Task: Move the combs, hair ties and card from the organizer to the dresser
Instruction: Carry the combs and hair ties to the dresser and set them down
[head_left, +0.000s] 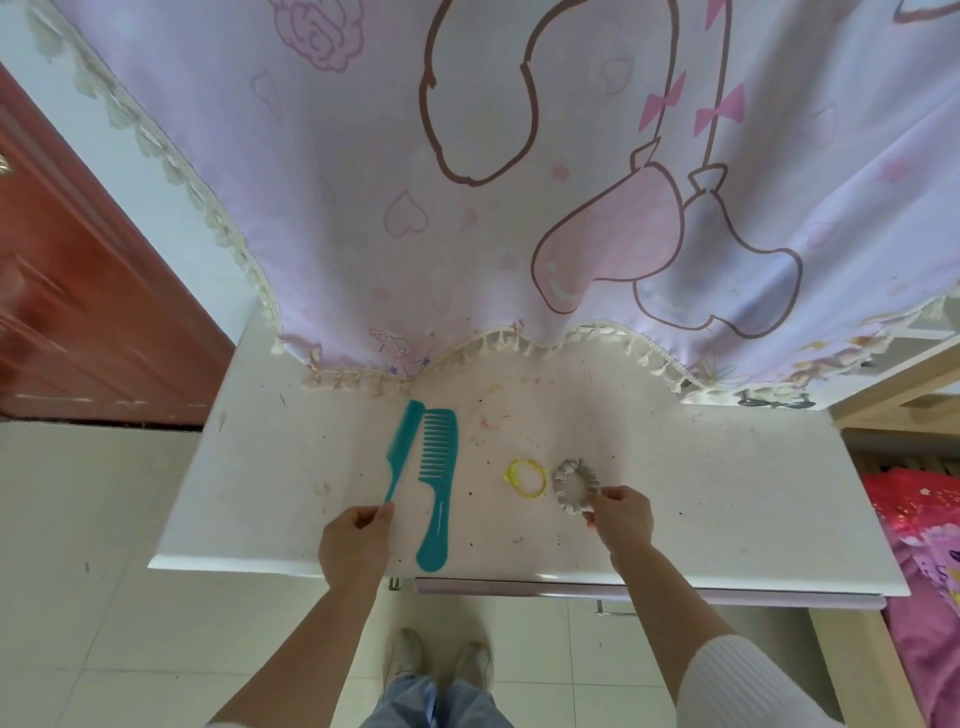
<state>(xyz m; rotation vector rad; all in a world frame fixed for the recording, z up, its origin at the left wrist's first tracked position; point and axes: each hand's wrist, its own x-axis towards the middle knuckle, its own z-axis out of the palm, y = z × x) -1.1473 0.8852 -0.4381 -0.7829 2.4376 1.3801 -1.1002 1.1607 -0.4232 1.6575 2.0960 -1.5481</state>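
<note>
Two teal combs lie on the white dresser top (727, 499). The thin tail comb (404, 451) slants at the left, and my left hand (357, 540) pinches the tip of its tail. Just right of it lies the wide-tooth comb (436, 483), untouched, with its handle toward me. A yellow hair tie (525, 477) rests flat near the middle. Beside it sits a grey scrunchie (571, 486), and my right hand (621, 517) holds its near edge with the fingertips. No card or organizer shows in this view.
A pink and lilac cartoon-print cloth (467, 182) with a tassel fringe hangs over the dresser's back. A brown door (78, 312) stands at the left, pink bedding (924, 545) at the right. A drawer front (623, 590) sits under the dresser's near edge. My shoes stand on the tiled floor below.
</note>
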